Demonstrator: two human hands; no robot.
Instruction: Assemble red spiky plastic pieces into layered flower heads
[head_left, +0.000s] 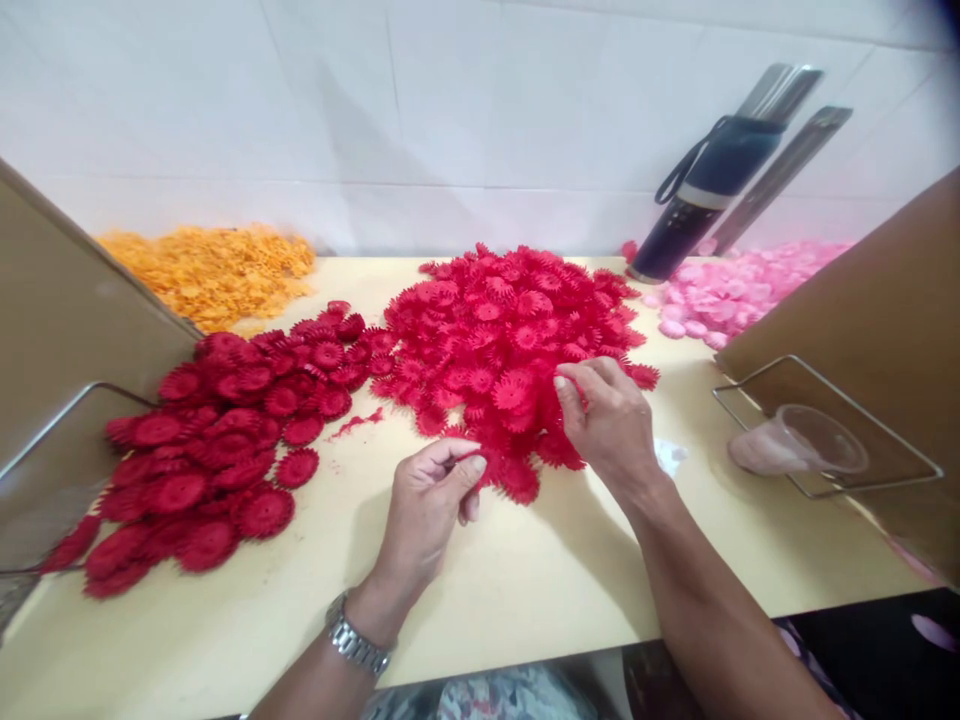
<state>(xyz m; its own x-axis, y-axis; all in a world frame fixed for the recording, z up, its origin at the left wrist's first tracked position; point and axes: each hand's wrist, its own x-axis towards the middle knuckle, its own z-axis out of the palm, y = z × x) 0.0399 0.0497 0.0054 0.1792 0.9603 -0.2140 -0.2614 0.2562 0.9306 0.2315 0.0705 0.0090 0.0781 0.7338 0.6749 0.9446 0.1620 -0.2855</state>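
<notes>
In front of me on the table lies a heap of bright red, fringe-edged artificial flower petals (pixel 517 330). My left hand (pixel 431 495) is at the heap's near edge, closed in a pinch; a thin red edge of a petal piece shows at its fingertips. Over the heap's right side is my right hand (pixel 604 415), its thumb and fingers curled together. Red surrounds those fingertips, so I cannot make out what they hold. To the left is a pile of darker red stacked flower discs (pixel 225 440), apart from both hands.
Orange petals (pixel 217 270) lie at the back left, pink petals (pixel 739 285) at the back right. A dark blue bottle (pixel 705 200) stands by the wall. On the right, a clear plastic cup (pixel 799 440) sits in a wire holder (pixel 877 420). Brown panels (pixel 877 330) border the sides.
</notes>
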